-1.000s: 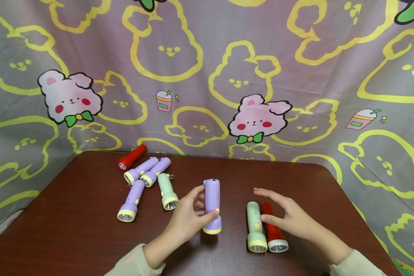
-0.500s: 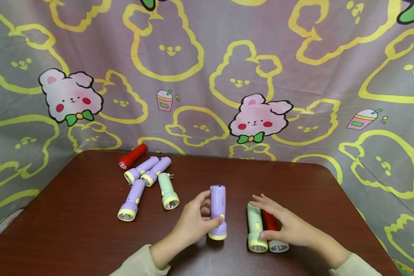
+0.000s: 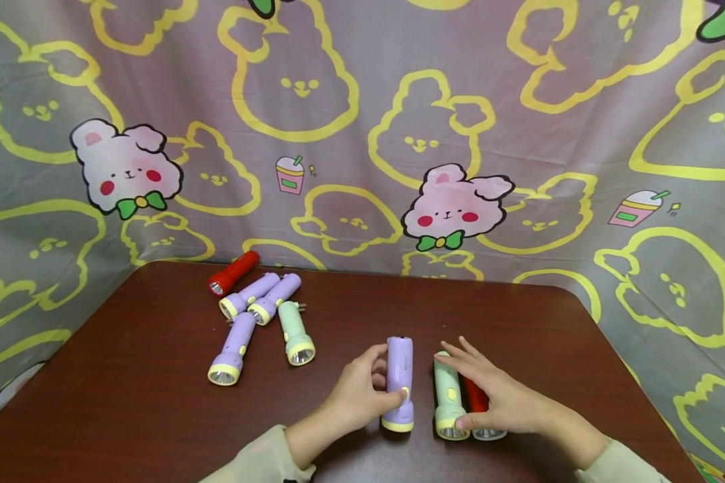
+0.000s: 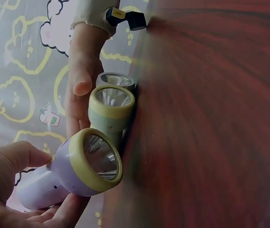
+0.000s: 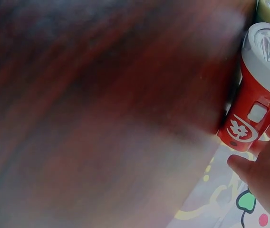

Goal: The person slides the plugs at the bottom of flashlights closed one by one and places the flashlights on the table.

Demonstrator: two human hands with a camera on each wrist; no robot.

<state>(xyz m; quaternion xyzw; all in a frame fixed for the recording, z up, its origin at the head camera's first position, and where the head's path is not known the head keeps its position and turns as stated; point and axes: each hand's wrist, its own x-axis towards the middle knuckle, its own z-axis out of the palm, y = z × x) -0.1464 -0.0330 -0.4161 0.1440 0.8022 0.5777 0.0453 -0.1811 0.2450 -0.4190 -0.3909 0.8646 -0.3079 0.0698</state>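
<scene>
My left hand (image 3: 362, 390) grips a purple flashlight (image 3: 399, 369) with a yellow rim, thumb by its yellow switch. Its lens end faces the wrist camera in the left wrist view, and it appears held off the table. To its right lie a green flashlight (image 3: 447, 386) and a red flashlight (image 3: 476, 397), side by side with lenses toward me. Over these two hovers my right hand (image 3: 510, 401), fingers spread and thumb near the green one's head; contact is hard to tell. It partly hides the red flashlight, whose white switch and flower print show in the right wrist view.
On the left of the brown table (image 3: 157, 376) lie several flashlights: a red one (image 3: 234, 273) at the back, purple ones such as the nearest (image 3: 234, 349), and a green one (image 3: 295, 332) with plug prongs. A patterned curtain (image 3: 338, 154) hangs behind the table.
My left hand has carried the purple flashlight right and toward me, closer to the green one. My right hand has moved left and lower over the green and red flashlights.
</scene>
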